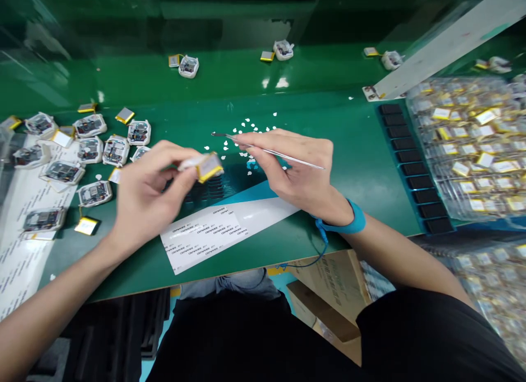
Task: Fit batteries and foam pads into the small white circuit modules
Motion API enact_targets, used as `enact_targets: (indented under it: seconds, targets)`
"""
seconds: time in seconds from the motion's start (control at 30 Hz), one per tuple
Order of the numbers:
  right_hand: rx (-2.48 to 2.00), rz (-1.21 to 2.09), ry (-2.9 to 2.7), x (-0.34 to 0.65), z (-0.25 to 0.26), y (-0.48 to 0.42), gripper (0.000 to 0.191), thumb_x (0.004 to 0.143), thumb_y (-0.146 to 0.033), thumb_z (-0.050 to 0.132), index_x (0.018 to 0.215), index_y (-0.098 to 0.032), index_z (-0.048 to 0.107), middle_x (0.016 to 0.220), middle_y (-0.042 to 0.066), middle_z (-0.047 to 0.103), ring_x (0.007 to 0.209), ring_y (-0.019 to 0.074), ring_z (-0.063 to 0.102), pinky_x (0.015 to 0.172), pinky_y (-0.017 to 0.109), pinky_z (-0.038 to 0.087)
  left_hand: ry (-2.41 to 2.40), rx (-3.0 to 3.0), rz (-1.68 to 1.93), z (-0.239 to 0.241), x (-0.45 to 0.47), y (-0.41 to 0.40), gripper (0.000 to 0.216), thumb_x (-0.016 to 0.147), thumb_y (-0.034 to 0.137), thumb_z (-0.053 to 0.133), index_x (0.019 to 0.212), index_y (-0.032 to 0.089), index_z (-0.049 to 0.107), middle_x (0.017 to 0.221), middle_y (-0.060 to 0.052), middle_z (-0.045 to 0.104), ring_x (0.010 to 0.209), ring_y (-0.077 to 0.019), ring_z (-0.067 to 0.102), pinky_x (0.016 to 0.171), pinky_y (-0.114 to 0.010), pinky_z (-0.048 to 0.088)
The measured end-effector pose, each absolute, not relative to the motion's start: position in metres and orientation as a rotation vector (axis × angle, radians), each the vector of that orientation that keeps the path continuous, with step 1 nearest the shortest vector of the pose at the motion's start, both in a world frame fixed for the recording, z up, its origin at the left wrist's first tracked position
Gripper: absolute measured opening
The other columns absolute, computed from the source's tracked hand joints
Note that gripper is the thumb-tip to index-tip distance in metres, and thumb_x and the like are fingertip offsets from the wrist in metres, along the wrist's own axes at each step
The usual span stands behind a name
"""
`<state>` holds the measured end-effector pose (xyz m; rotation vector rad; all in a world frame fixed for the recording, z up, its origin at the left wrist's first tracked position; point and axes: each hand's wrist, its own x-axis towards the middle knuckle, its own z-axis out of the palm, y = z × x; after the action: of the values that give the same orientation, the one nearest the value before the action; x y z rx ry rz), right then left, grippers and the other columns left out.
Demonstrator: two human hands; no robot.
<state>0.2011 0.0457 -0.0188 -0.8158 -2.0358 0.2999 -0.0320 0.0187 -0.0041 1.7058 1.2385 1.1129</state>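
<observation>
My left hand (150,193) is closed on a small white module with a yellow battery (207,166), held just above the green bench. My right hand (293,171) pinches thin metal tweezers (267,150), their tip pointing left and away from me. A blue wrist strap (349,220) with a cord circles my right wrist. Under both hands lies a white label strip (217,228) on blue backing, with a sheet of dark pads (213,187) beside it. Small white paper bits (250,124) are scattered just beyond the tweezers.
Several white modules with yellow batteries (88,152) lie at the left. A strip of black pads (413,168) and trays of bagged batteries (472,146) fill the right. Three more modules (189,66) sit on the far belt. A cardboard box (329,294) is below the bench edge.
</observation>
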Motion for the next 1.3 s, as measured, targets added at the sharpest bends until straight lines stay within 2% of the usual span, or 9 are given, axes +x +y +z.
enact_targets:
  seconds: [0.1,0.17,0.27,0.47,0.57,0.7,0.9,1.1,1.3]
  targets:
    - [-0.716,0.216,-2.054,0.2,-0.016,0.043,0.022,0.098,-0.013,0.059,0.114,-0.018,0.073,0.11,0.008,0.079,0.097,0.0174,0.076,0.083,0.032,0.061,1.286,1.19,1.269,0.0,-0.033,0.021,0.008,0.083,0.017,0.073,0.086,0.024,0.069,0.078,0.004,0.072,0.059,-0.0125,0.062,0.055,-0.029,0.052]
    - [-0.632,0.165,-2.118,0.199,-0.017,0.04,0.023,0.098,-0.013,0.06,0.117,-0.017,0.071,0.113,0.009,0.078,0.101,0.0179,0.075,0.083,0.032,0.062,1.274,0.976,1.265,0.0,-0.033,0.022,0.016,0.079,0.012,0.074,0.076,0.023,0.062,0.069,0.005,0.071,0.065,-0.0148,0.071,0.062,-0.027,0.059]
    - [-0.586,0.122,-2.21,0.197,-0.018,0.034,0.026,0.097,-0.014,0.062,0.121,-0.02,0.069,0.119,0.006,0.076,0.101,0.017,0.075,0.082,0.031,0.064,1.256,0.804,1.236,-0.002,-0.03,0.023,0.022,0.078,0.007,0.069,0.068,0.021,0.055,0.068,0.005,0.073,0.073,-0.0166,0.077,0.072,-0.025,0.063]
    - [-0.58,0.086,-2.207,0.198,-0.015,0.03,0.031,0.095,-0.012,0.063,0.125,-0.022,0.067,0.12,0.007,0.076,0.098,0.0179,0.076,0.08,0.031,0.065,1.293,0.537,1.217,-0.003,-0.028,0.027,0.02,0.092,0.013,0.057,0.077,0.02,0.067,0.074,-0.002,0.076,0.072,-0.0139,0.076,0.069,-0.019,0.063]
    - [-0.561,0.072,-2.219,0.198,-0.014,0.03,0.032,0.095,-0.013,0.064,0.126,-0.022,0.066,0.119,0.007,0.076,0.097,0.0179,0.076,0.079,0.031,0.066,1.274,0.601,1.162,-0.004,-0.031,0.029,0.025,0.094,0.017,0.054,0.073,0.019,0.067,0.07,-0.004,0.075,0.062,-0.0133,0.072,0.063,-0.021,0.062]
    - [-0.518,0.061,-2.311,0.199,-0.012,0.029,0.031,0.096,-0.016,0.064,0.125,-0.026,0.065,0.122,0.002,0.075,0.099,0.0164,0.075,0.082,0.031,0.066,1.239,0.85,1.131,-0.005,-0.031,0.022,0.024,0.086,0.022,0.065,0.064,0.02,0.058,0.06,-0.002,0.071,0.045,-0.014,0.065,0.048,-0.025,0.054]
    - [-0.488,0.078,-2.371,0.198,-0.007,0.024,0.022,0.095,-0.017,0.066,0.117,-0.018,0.067,0.119,0.006,0.076,0.1,0.017,0.074,0.083,0.03,0.065,1.223,1.021,1.087,-0.002,-0.029,0.015,0.026,0.081,0.023,0.071,0.061,0.022,0.055,0.049,0.002,0.061,0.035,-0.0113,0.051,0.033,-0.023,0.036]
    - [-0.51,0.148,-2.397,0.196,-0.006,0.018,0.02,0.097,-0.019,0.064,0.117,-0.022,0.065,0.118,0.002,0.077,0.1,0.0151,0.074,0.077,0.028,0.063,1.25,1.084,0.947,-0.007,-0.031,0.016,0.023,0.079,0.022,0.07,0.059,0.02,0.057,0.047,0.001,0.056,0.034,-0.0102,0.047,0.03,-0.022,0.03]
    - [-0.555,0.2,-2.401,0.194,-0.007,0.014,0.021,0.097,-0.019,0.065,0.118,-0.019,0.065,0.113,0.003,0.078,0.097,0.015,0.074,0.077,0.028,0.063,1.254,1.103,0.905,-0.008,-0.03,0.013,0.025,0.077,0.023,0.072,0.058,0.02,0.057,0.045,0.002,0.055,0.033,-0.0094,0.045,0.031,-0.021,0.029]
